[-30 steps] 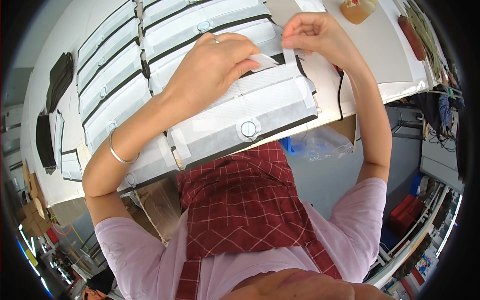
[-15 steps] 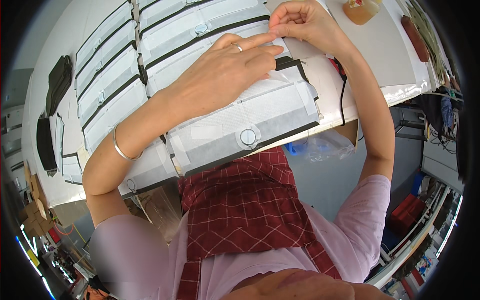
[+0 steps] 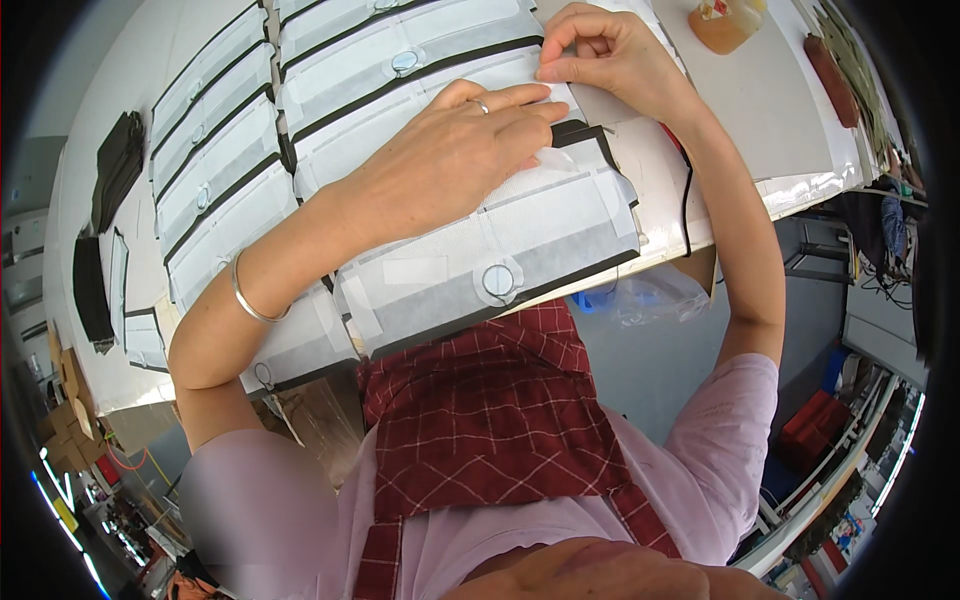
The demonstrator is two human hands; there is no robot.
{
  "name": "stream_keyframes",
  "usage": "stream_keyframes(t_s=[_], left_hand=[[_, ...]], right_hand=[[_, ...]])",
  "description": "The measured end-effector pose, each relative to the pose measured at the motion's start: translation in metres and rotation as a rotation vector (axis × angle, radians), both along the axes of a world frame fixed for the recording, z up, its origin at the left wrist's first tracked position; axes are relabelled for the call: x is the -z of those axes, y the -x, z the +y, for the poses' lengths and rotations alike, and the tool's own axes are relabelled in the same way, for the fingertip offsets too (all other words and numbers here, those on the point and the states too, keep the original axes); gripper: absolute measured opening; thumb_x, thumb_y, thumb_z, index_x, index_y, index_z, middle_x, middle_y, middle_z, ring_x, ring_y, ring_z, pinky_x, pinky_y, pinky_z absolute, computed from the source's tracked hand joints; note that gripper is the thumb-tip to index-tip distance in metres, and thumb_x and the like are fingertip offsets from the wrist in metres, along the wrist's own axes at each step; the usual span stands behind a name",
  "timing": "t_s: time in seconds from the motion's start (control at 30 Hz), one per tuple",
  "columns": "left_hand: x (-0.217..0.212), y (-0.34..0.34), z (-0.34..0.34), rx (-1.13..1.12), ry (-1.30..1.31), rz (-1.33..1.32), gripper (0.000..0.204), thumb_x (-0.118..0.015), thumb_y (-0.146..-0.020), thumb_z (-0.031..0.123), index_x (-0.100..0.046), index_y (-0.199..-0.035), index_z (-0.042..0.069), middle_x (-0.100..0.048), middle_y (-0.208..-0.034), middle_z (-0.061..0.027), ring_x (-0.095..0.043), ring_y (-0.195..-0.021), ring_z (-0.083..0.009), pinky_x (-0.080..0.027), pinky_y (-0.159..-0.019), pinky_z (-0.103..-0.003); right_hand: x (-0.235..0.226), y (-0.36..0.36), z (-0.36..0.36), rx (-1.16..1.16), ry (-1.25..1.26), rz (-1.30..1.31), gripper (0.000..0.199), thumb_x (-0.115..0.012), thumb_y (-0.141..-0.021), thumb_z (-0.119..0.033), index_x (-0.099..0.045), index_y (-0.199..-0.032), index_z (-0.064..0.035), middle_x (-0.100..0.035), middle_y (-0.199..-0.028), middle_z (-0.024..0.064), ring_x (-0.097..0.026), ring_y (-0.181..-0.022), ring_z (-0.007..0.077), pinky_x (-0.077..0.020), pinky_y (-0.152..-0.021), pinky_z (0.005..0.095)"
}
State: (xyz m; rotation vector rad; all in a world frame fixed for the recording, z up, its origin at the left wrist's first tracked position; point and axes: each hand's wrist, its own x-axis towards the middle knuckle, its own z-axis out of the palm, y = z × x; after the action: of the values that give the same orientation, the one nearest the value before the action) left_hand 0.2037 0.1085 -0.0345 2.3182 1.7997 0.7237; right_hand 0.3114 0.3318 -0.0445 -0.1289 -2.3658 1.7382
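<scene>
1. The left hand [image 3: 455,160] lies palm down on a white fabric panel [image 3: 520,240] with dark edging, its fingers held close together and stretched flat, the tips pointing toward the right hand. A ring sits on one finger and a thin metal bangle [image 3: 250,298] circles the wrist behind it.
2. The right hand [image 3: 610,55] sits just beyond the left fingertips, fingers curled, thumb and forefinger pinching the edge of a small white strip [image 3: 555,90] that lies on the panel. The left fingertips touch or nearly touch that same strip; which one, the view does not settle.
3. The panel held under both hands is the nearest of a row, lying at the table's near edge, under the left palm and reaching back toward the person's body. A round white button-like disc [image 3: 497,280] sits on it, on the wrist side of the left hand, near the panel's near rim.
4. More panels of the same kind [image 3: 215,170] lie side by side beyond the left forearm, away from the fingers toward the person's left.
5. A thin black cable [image 3: 687,195] runs along the white table [image 3: 770,140] just below the right wrist.
6. A bottle of amber liquid [image 3: 725,20] stands beyond the right hand's knuckles, well apart from the fingers.
7. Dark folded pieces [image 3: 115,165] lie at the far left of the table, well away from both hands.
8. A red checked apron [image 3: 480,420] over a pink shirt fills the space below the forearms.
</scene>
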Motion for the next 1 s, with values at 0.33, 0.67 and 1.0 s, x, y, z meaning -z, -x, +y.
stream_keyframes(t_s=[0.33, 0.67, 1.0], left_hand=[[-0.005, 0.009, 0.005, -0.073, -0.015, -0.142, 0.028, -0.056, -0.101, 0.019, -0.061, -0.122, 0.001, -0.063, -0.13, -0.0133, -0.058, -0.117, -0.0275, -0.043, -0.099, -0.038], [-0.006, 0.015, 0.012, -0.32, 0.213, -0.895, 0.028, -0.061, -0.101, 0.025, -0.066, -0.111, -0.001, -0.069, -0.096, -0.0027, -0.06, -0.092, -0.0076, -0.048, -0.085, -0.024], [-0.011, 0.052, 0.002, -0.44, 0.073, -0.647, 0.025, -0.061, -0.101, 0.026, -0.062, -0.095, 0.002, -0.075, -0.093, -0.0046, -0.054, -0.078, -0.0036, -0.043, -0.072, -0.02]], right_hand=[[-0.018, -0.002, -0.016, 0.241, 0.162, -0.016, 0.014, -0.081, -0.085, -0.013, -0.073, -0.09, -0.0031, -0.063, -0.083, -0.005, -0.053, -0.072, 0.0012, -0.0407, -0.061, 0.0166], [-0.023, -0.02, -0.04, 0.174, 0.0, 0.006, 0.012, -0.077, -0.088, -0.016, -0.07, -0.089, -0.0063, -0.064, -0.072, -0.0064, -0.045, -0.055, -0.0033, -0.0268, -0.048, 0.0171], [-0.021, 0.004, 0.007, 0.176, -0.224, -0.19, 0.016, -0.077, -0.088, -0.023, -0.069, -0.084, -0.0092, -0.062, -0.072, -0.0067, -0.049, -0.064, 0.0004, -0.0367, -0.058, 0.019]])
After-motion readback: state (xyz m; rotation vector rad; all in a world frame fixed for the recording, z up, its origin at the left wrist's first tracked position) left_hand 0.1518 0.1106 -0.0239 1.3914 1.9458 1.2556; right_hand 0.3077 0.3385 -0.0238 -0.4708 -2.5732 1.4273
